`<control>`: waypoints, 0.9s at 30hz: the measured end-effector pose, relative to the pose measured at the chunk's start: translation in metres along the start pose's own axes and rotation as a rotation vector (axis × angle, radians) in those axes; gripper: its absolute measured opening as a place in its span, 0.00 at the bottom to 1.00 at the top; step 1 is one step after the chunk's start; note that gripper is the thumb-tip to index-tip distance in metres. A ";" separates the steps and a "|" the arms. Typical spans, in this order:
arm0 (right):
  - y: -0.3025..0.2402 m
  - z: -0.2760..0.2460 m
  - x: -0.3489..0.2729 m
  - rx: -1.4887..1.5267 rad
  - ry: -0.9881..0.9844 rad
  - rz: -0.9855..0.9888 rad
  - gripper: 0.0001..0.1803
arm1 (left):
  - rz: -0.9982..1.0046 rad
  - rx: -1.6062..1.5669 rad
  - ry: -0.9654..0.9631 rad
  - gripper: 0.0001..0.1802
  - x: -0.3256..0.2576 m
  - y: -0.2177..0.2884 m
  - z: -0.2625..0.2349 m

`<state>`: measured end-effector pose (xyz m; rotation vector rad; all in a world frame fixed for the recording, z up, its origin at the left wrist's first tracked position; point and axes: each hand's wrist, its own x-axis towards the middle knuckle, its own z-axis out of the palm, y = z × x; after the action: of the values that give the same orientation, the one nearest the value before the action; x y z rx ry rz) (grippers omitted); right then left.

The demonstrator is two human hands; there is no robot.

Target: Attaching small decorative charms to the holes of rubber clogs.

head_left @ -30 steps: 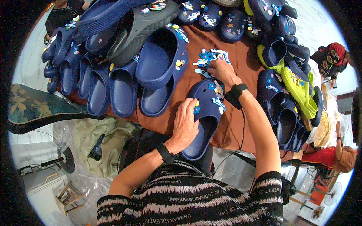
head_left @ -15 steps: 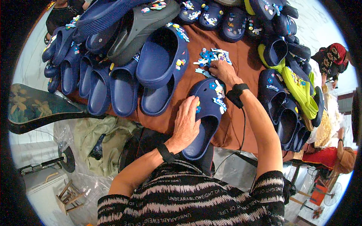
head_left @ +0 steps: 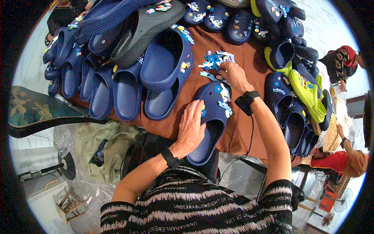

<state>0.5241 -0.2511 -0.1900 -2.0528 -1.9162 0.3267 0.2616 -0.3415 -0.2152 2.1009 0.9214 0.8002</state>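
Observation:
A navy clog [head_left: 208, 130] lies before me at the table's near edge, toe pointing away. Blue, white and yellow shoe charms are fixed on its toe. My left hand [head_left: 191, 128] grips its left side, fingers pressed along the upper. Just beyond the toe is a small pile of loose shoe charms [head_left: 213, 61], mostly blue and white. My right hand [head_left: 236, 76] is at the right side of this pile, fingertips drawn together among the pieces. Whatever lies between those fingertips is hidden. A dark band with a cable circles my right wrist.
Navy clogs [head_left: 127, 93] stand in a row at left, with a dark grey clog [head_left: 146, 33] stacked above. More clogs, including a lime-green one [head_left: 307, 95], crowd the right side. Brown cloth [head_left: 243, 134] covers the table. Other people [head_left: 343, 64] are at far right.
My right hand has shifted slightly over the charms, its fingertips still at the pile. My left hand keeps its hold on the clog, and the whole view has moved a little.

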 end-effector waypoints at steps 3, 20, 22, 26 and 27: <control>0.013 0.005 0.003 -0.174 0.026 0.056 0.10 | 0.023 0.001 0.006 0.43 0.001 0.001 0.002; 0.026 0.003 0.016 -0.092 -0.219 -0.222 0.10 | 0.016 -0.017 -0.014 0.44 0.001 0.001 0.000; 0.027 0.000 0.015 -0.022 -0.251 -0.191 0.09 | 0.023 -0.020 -0.013 0.44 0.001 0.002 0.001; -0.003 -0.028 0.007 0.404 -0.215 -0.034 0.06 | 0.019 -0.026 0.009 0.42 0.000 0.000 0.000; -0.013 -0.034 0.006 0.480 -0.293 -0.026 0.06 | 0.008 -0.025 0.013 0.42 -0.001 -0.001 -0.001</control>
<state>0.5249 -0.2464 -0.1531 -1.7282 -1.7874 1.0208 0.2599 -0.3414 -0.2156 2.0812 0.9055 0.8262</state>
